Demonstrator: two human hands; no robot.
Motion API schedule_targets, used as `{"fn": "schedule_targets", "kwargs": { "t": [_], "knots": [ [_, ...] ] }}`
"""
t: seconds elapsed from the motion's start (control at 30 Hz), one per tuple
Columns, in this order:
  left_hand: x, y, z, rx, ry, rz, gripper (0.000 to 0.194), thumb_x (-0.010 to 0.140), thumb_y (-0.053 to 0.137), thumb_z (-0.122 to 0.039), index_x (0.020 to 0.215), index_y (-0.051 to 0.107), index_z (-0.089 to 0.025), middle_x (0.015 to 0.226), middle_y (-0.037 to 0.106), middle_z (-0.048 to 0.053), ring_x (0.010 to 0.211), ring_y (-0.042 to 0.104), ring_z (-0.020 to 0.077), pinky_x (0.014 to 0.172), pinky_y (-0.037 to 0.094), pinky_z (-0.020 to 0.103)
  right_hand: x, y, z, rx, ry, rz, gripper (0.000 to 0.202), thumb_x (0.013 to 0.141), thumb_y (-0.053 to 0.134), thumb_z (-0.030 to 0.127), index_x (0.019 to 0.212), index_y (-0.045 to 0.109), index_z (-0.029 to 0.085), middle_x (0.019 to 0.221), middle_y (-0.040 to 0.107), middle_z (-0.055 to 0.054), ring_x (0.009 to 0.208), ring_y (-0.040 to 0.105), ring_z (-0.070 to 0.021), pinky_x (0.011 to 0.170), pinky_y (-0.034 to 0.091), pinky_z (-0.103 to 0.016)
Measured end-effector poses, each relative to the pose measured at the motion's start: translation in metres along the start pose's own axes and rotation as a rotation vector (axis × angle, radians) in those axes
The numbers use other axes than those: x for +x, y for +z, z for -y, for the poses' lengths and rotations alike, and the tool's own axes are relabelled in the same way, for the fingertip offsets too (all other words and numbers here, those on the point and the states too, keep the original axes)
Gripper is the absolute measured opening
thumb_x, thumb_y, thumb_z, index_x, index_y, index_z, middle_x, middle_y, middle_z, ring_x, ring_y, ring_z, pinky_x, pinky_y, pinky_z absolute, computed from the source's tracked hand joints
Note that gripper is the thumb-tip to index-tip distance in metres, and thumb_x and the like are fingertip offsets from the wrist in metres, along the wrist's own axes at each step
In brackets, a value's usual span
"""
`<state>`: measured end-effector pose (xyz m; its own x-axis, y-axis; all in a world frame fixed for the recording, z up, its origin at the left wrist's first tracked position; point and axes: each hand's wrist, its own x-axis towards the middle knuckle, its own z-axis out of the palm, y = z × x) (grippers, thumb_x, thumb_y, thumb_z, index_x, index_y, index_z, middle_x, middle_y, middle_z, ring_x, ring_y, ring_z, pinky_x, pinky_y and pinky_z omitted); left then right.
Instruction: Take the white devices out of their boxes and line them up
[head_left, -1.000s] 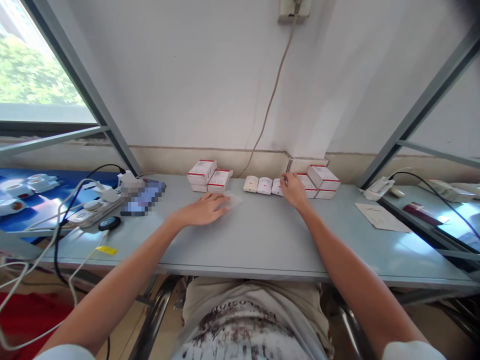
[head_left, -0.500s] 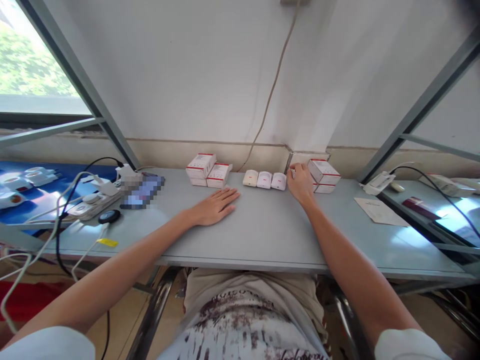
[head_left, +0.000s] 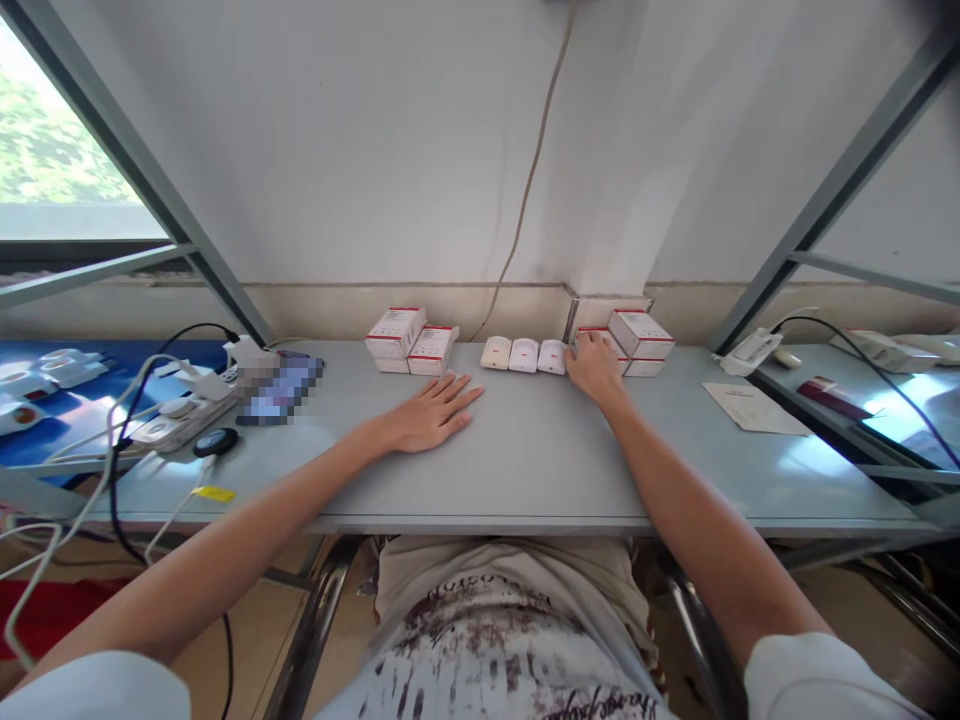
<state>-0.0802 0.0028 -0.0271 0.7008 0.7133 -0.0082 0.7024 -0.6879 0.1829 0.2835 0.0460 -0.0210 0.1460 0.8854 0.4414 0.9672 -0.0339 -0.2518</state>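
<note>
My left hand (head_left: 427,412) lies flat on the grey table, palm down with its fingers spread, just in front of the left boxes. My right hand (head_left: 595,368) is at the right end of a row of white plastic devices, its fingers bent. Whatever lies under those fingers is hidden. Three devices show in the row: a cream one (head_left: 496,353), a white one (head_left: 523,355) and another white one (head_left: 551,357), each with a small red mark. Right behind my right hand is a white box with a red stripe (head_left: 600,332), partly covered, beside a stack of two similar boxes (head_left: 641,337).
More red-striped white boxes (head_left: 396,335) stand at the left. Further left are a phone (head_left: 281,390), a power strip (head_left: 176,420) with plugs and cables, and a round black object (head_left: 216,442). A paper sheet (head_left: 754,408) lies at the right. Metal frame posts rise on both sides.
My right hand has lowered its raised fingers, and the box top behind it now shows. The left hand stays flat in place. The whole view has shifted slightly.
</note>
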Motion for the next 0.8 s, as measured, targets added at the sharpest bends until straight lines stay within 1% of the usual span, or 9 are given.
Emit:
{"fn": "schedule_targets", "kwargs": {
  "t": [0.07,0.13,0.2,0.27,0.37,0.43,0.53,0.67,0.8],
  "knots": [
    [0.002,-0.006,-0.004,-0.007,-0.004,0.000,0.074,0.110,0.025,-0.072,0.174,0.029,-0.035,0.183,0.023,0.005,0.169,0.019,0.0353,0.135,0.018,0.055,-0.001,0.001,0.000,-0.024,-0.003,0.014,0.047,0.104,0.048,0.032,0.140,0.062,0.005,0.143,0.063,-0.029,0.134,0.053,-0.0420,0.110,0.045,-0.052],
    [0.006,-0.015,-0.009,-0.030,-0.003,-0.017,0.073,0.109,0.028,-0.074,0.169,0.041,-0.035,0.177,0.036,0.008,0.164,0.033,0.0357,0.132,0.028,0.054,-0.001,0.003,-0.001,-0.044,-0.013,0.019,0.048,0.104,0.047,0.031,0.141,0.061,0.004,0.142,0.063,-0.029,0.134,0.053,-0.0422,0.110,0.045,-0.052],
    [0.014,-0.028,-0.014,-0.056,0.000,-0.081,0.071,0.108,0.029,-0.076,0.162,0.050,-0.034,0.168,0.047,0.011,0.154,0.047,0.0363,0.125,0.038,0.054,-0.002,0.005,-0.002,-0.057,-0.022,0.019,0.047,0.103,0.044,0.026,0.140,0.062,0.004,0.142,0.063,-0.030,0.134,0.053,-0.0424,0.110,0.044,-0.053],
    [0.023,-0.040,-0.018,-0.059,0.027,-0.172,0.073,0.107,0.034,-0.077,0.162,0.050,-0.032,0.164,0.049,0.013,0.149,0.050,0.0381,0.121,0.042,0.054,-0.002,0.007,-0.004,-0.066,-0.003,0.007,0.046,0.102,0.043,0.022,0.140,0.062,0.006,0.140,0.064,-0.030,0.134,0.053,-0.0430,0.109,0.044,-0.054],
    [0.038,-0.052,-0.023,-0.107,0.077,-0.275,0.067,0.111,0.031,-0.070,0.159,0.053,-0.029,0.157,0.052,0.013,0.141,0.055,0.0354,0.118,0.046,0.053,-0.004,0.010,-0.005,-0.069,0.074,-0.014,0.047,0.100,0.047,0.022,0.142,0.060,0.007,0.141,0.062,-0.032,0.135,0.051,-0.0457,0.110,0.041,-0.059],
    [0.046,-0.052,-0.025,-0.147,0.112,-0.324,0.062,0.113,0.031,-0.065,0.155,0.057,-0.027,0.151,0.056,0.013,0.137,0.058,0.0324,0.116,0.048,0.051,-0.005,0.011,-0.006,-0.074,0.105,-0.019,0.050,0.098,0.050,0.023,0.145,0.058,0.006,0.144,0.059,-0.033,0.136,0.050,-0.0469,0.110,0.039,-0.060],
    [0.050,-0.042,-0.025,-0.209,0.158,-0.399,0.055,0.113,0.036,-0.060,0.147,0.062,-0.025,0.145,0.060,0.012,0.133,0.060,0.0289,0.116,0.049,0.049,-0.007,0.010,-0.006,-0.097,0.110,-0.012,0.053,0.096,0.050,0.021,0.146,0.055,0.002,0.146,0.055,-0.036,0.136,0.050,-0.0472,0.109,0.040,-0.059],
    [0.046,-0.027,-0.023,-0.233,0.164,-0.462,0.051,0.113,0.039,-0.057,0.140,0.067,-0.024,0.142,0.062,0.012,0.132,0.061,0.0282,0.114,0.052,0.046,-0.007,0.011,-0.007,-0.094,0.140,-0.010,0.058,0.094,0.052,0.018,0.149,0.050,0.001,0.152,0.050,-0.039,0.142,0.046,-0.0490,0.113,0.037,-0.062],
    [0.043,-0.023,-0.020,-0.209,0.154,-0.525,0.046,0.114,0.041,-0.052,0.136,0.069,-0.024,0.133,0.066,0.011,0.122,0.065,0.0266,0.106,0.056,0.044,-0.005,0.014,-0.010,-0.080,0.170,-0.013,0.060,0.094,0.055,0.019,0.151,0.049,0.004,0.154,0.049,-0.038,0.145,0.045,-0.0485,0.116,0.034,-0.063]
  ]
}}
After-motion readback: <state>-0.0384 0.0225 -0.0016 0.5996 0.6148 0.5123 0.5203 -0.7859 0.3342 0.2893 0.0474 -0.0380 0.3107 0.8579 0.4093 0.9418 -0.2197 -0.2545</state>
